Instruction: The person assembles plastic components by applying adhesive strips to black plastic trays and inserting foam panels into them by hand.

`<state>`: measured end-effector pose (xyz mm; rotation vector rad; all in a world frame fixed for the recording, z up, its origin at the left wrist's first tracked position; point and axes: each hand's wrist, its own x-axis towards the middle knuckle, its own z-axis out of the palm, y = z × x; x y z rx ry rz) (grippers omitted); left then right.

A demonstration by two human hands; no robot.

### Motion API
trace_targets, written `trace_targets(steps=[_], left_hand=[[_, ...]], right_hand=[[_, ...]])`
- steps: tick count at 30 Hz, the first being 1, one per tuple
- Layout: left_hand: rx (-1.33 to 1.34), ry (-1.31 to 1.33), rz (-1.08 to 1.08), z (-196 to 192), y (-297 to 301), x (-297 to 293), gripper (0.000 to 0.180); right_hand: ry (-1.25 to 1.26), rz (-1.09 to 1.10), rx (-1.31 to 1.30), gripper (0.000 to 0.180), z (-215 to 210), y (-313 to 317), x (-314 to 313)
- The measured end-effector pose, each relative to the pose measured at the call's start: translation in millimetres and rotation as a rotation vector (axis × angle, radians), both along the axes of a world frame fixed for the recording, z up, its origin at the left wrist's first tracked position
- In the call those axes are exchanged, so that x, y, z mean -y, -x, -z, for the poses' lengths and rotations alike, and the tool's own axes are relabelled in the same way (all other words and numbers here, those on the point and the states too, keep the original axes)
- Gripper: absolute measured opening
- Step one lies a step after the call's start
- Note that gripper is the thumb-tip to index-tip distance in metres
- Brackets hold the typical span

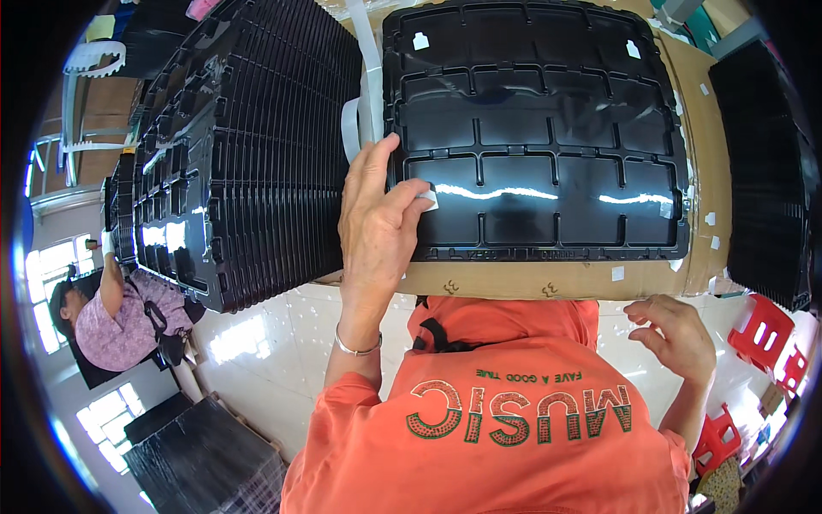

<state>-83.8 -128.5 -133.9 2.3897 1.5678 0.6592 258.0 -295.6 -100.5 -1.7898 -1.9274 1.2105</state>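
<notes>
A black moulded plastic tray with raised ribs lies on cardboard in front of me. Over its left edge is my left hand, with the longer fingers stretched along the rim. Its thumb and index finger pinch a small white label at the tray's lower left. More white labels, such as one at the upper left and one at the upper right, are on the tray. My right hand hangs off the near right edge, fingers loosely bent and apart, holding nothing.
Tall stacks of black trays stand on the left and right. A white strip runs beside the tray. The cardboard carries stray white bits. Another person is at far left; red stools stand at right.
</notes>
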Motion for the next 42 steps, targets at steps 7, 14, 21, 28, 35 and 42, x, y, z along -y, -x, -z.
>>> trace_targets(steps=[7, 14, 21, 28, 35, 42], left_hand=[[-0.032, 0.017, -0.034, 0, -4, 3, 0.015], [-0.034, 0.037, 0.008, 1, 1, 2, 0.018], [0.037, 0.052, 0.031, 2, 4, -1, 0.012], [0.113, 0.075, 0.045, 8, 2, -8, 0.007], [-0.025, -0.113, 0.237, -41, 11, 41, 0.010], [-0.035, -0.065, 0.152, -68, 15, 14, 0.004]], right_hand=[[-0.181, -0.091, -0.032, 0.028, -21, -3, -31], [-0.253, -0.117, 0.000, 0.028, -25, 5, -45], [-0.262, -0.085, -0.034, 0.028, -20, 4, -45], [-0.338, -0.095, -0.049, 0.029, -18, 10, -54], [-0.278, -0.138, -0.054, 0.029, -25, 5, -51], [-0.572, 0.168, 0.184, 0.016, -24, -44, -132]])
